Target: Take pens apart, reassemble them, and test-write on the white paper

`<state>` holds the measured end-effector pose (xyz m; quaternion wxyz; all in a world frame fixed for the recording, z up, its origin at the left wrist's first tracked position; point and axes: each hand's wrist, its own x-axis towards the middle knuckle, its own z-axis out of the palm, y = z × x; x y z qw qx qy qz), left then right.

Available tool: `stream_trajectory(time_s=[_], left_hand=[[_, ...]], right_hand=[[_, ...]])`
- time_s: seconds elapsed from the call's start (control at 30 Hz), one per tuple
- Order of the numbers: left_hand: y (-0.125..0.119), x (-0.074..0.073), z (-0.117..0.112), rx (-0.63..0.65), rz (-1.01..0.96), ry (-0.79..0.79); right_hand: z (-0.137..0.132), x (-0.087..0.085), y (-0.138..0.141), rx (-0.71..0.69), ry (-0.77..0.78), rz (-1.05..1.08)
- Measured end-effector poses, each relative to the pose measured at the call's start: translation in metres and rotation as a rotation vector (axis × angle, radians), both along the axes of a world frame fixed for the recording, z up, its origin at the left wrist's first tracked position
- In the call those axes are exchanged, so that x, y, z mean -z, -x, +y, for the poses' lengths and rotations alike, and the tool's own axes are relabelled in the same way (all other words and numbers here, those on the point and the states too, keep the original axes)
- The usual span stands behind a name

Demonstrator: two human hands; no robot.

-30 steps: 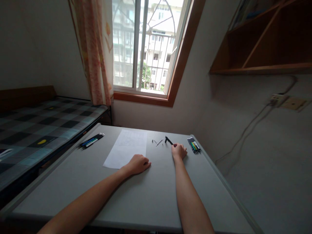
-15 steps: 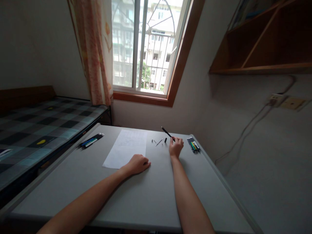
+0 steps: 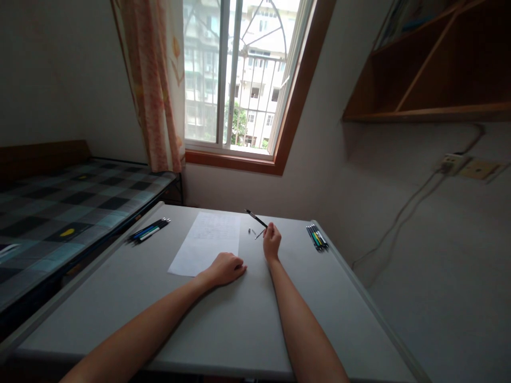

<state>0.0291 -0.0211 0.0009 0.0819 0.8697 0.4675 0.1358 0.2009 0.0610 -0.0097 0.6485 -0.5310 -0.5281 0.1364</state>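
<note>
My right hand (image 3: 272,239) pinches a thin black pen barrel (image 3: 255,217), lifted off the grey table (image 3: 247,314) and angled up to the left. Just below it on the table lie small pen parts (image 3: 252,231) and a thin refill (image 3: 260,234). My left hand (image 3: 225,267) rests closed on the table at the near right corner of a white sheet of paper (image 3: 207,242); I cannot make out anything in it.
A bundle of pens (image 3: 150,230) lies at the table's left edge, another bundle of pens (image 3: 318,236) at its right edge. A bed (image 3: 59,207) with a checked cover stands on the left. A window (image 3: 235,80) and a wooden shelf (image 3: 427,69) are beyond.
My right hand picked the black pen barrel up off the table and carried it left, toward the small parts. A small black piece it left on the table is now hidden. The left hand stayed put.
</note>
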Motion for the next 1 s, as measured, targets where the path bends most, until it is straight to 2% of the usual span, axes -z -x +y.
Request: stream_trajectory(time_s=[0.13, 0.3, 0.47, 0.57, 0.67, 0.8, 0.9, 1.0], left_hand=[[0.000, 0.002, 0.002, -0.087, -0.117, 0.008], [-0.001, 0.002, 0.005, -0.178, -0.393, -0.012], [-0.001, 0.005, 0.013, -0.305, -0.821, 0.002], [0.002, 0.007, 0.019, -0.376, -0.938, -0.053], [0.003, 0.008, 0.020, -0.319, -0.887, -0.014], [0.001, 0.002, 0.012, -0.269, -0.624, 0.088], [0.000, -0.004, 0.004, -0.256, -0.379, 0.028], [-0.001, -0.006, 0.000, -0.224, -0.220, 0.000]], right_hand=[[0.000, 0.000, -0.002, 0.051, -0.010, 0.033], [0.005, 0.004, -0.008, 0.063, -0.007, 0.056], [0.005, 0.002, -0.009, -0.002, 0.048, 0.046], [0.000, -0.001, -0.007, -0.100, 0.048, -0.017], [-0.003, -0.003, -0.003, -0.180, 0.047, -0.123], [-0.005, -0.001, 0.003, -0.217, 0.027, -0.315], [-0.006, 0.000, 0.008, -0.230, 0.027, -0.441], [-0.008, 0.000, 0.010, -0.237, 0.039, -0.523]])
